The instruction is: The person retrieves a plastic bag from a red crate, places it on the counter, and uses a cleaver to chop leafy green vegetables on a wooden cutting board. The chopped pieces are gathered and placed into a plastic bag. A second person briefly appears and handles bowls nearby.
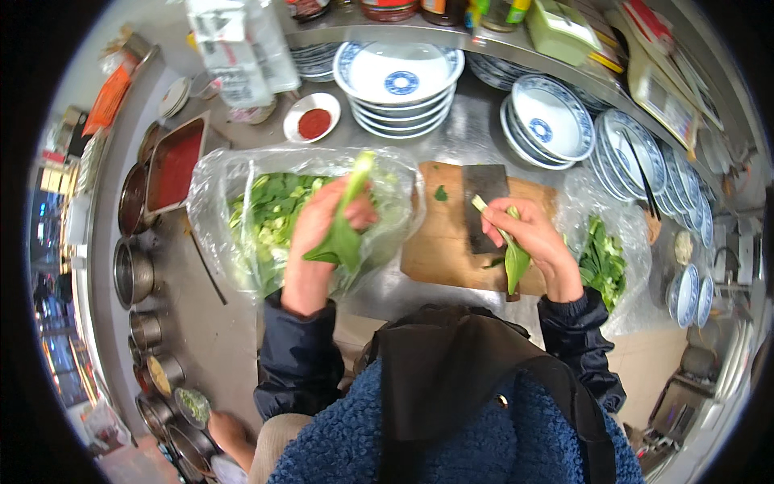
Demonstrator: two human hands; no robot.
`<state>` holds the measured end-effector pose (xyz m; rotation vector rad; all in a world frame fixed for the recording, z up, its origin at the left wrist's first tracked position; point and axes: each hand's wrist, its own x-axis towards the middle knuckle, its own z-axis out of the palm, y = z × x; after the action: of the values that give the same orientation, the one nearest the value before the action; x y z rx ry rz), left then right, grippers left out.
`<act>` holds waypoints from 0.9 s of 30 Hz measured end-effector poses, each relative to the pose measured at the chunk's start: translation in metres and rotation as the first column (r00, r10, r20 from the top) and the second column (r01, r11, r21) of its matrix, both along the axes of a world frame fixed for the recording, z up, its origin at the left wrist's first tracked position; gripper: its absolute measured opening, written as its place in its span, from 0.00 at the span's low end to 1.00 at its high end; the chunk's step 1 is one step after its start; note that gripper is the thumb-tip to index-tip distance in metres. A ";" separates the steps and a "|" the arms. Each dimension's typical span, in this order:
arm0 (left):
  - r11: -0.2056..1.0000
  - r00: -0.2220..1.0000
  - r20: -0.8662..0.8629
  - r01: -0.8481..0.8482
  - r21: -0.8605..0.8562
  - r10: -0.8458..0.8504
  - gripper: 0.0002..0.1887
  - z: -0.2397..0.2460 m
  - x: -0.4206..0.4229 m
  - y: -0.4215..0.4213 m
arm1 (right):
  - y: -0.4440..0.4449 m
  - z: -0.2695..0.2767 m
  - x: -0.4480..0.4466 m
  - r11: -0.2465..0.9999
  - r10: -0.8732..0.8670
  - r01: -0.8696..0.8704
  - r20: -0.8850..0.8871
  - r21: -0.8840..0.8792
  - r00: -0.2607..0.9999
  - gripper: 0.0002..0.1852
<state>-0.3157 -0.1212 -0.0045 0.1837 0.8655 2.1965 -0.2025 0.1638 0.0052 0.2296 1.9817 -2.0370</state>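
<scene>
My left hand [319, 221] grips a leafy green stalk [351, 209], its pale stem pointing up and its leaf hanging down. Beneath that hand lies a clear plastic bag [208, 175] spread open around cut greens [266, 212]. Over a wooden cutting board [438, 248], my right hand [532, 227] pinches another leafy stalk [516, 260] between thumb and fingers, leaf downward. A dark cleaver [484, 178] lies flat on the board, partly covered by the right hand. To the right, a second plastic bag [632, 254] carries more leafy greens [601, 263].
Stacked blue-and-white bowls [399, 75] line the back, beside a small dish of red powder [314, 123]. Metal pots [134, 272] and a tray of red sauce [175, 163] stand left. Another person's hand [230, 438] reaches by a bowl of chopped greens [192, 406]. A shelf edge [387, 36] overhangs behind.
</scene>
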 end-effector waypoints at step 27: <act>0.301 0.585 -0.810 -0.765 -0.570 -0.048 0.12 -0.068 0.006 -0.029 | -0.040 -0.031 0.003 0.851 -0.501 0.489 -0.018 -0.193 0.865 0.13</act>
<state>-0.3094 -0.1503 -0.0724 0.2901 2.7746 1.6033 -0.1993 0.1237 -0.0262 0.7069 1.8967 -2.5544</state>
